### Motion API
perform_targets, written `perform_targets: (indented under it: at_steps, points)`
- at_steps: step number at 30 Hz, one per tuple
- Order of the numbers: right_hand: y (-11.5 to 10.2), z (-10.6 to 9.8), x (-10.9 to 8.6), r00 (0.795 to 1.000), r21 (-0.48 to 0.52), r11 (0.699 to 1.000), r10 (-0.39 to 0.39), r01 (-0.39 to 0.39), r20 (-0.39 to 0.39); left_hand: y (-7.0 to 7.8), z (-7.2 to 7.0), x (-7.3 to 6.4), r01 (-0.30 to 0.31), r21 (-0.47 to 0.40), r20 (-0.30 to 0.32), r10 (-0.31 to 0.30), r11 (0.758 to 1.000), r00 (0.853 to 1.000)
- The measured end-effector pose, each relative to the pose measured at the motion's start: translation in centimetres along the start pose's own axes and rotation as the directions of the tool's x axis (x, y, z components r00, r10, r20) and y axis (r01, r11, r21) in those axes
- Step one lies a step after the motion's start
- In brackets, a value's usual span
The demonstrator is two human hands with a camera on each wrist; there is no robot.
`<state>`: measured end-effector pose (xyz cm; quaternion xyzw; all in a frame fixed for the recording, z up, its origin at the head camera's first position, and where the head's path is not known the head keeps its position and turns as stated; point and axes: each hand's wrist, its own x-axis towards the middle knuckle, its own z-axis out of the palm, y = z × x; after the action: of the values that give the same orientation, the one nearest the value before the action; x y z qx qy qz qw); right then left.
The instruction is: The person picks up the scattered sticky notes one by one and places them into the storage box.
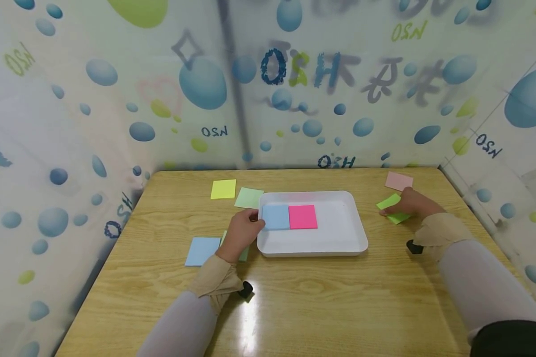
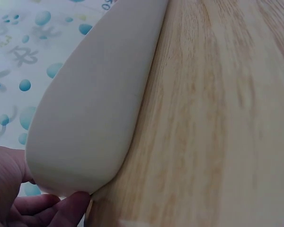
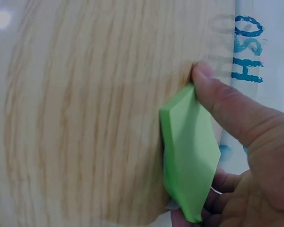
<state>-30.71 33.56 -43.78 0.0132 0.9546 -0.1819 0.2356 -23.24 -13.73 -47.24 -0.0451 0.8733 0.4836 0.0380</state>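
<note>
My left hand (image 1: 240, 232) grips the left end of a white tray (image 1: 339, 225); in the left wrist view the thumb is at its rim and the fingers curl beneath. Inside the tray, a light blue sticky note pad (image 1: 275, 217) lies beside a hot pink one (image 1: 303, 217). To the right of the tray, my right hand (image 1: 416, 203) pinches a bright green sticky note pad (image 1: 389, 202) between thumb and fingers. The right wrist view shows this pad (image 3: 189, 146) tilted, its thick edge visible. A dusty pink pad (image 1: 399, 181) lies just behind the right hand.
Left of the tray lie a yellow pad (image 1: 223, 189), a pale green pad (image 1: 249, 198) and a light blue pad (image 1: 203, 251). Another pale green pad (image 1: 244, 255) is partly hidden under the left hand. Patterned sheeting (image 1: 295, 124) rises behind the wooden table (image 1: 321, 302) and at both sides.
</note>
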Motion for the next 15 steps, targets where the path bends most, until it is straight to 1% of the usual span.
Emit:
perform_targets:
  at_steps: [6,9,15]
  points:
    - [-0.43,0.04,-0.15,1.000,0.013,1.000,-0.006,0.007,-0.017,-0.07,-0.04,0.03,-0.006,0.000,0.004,0.006,1.000,1.000]
    - [-0.69,0.15,-0.23,1.000,0.017,1.000,0.007,-0.007,-0.024,-0.10,-0.05,0.05,-0.010,0.005,0.004,0.010,1.000,1.000]
    - [-0.88,0.36,-0.26,0.997,0.003,1.000,-0.004,0.004,-0.071,-0.05,-0.12,0.04,-0.004,0.013,0.000,0.004,1.000,1.000]
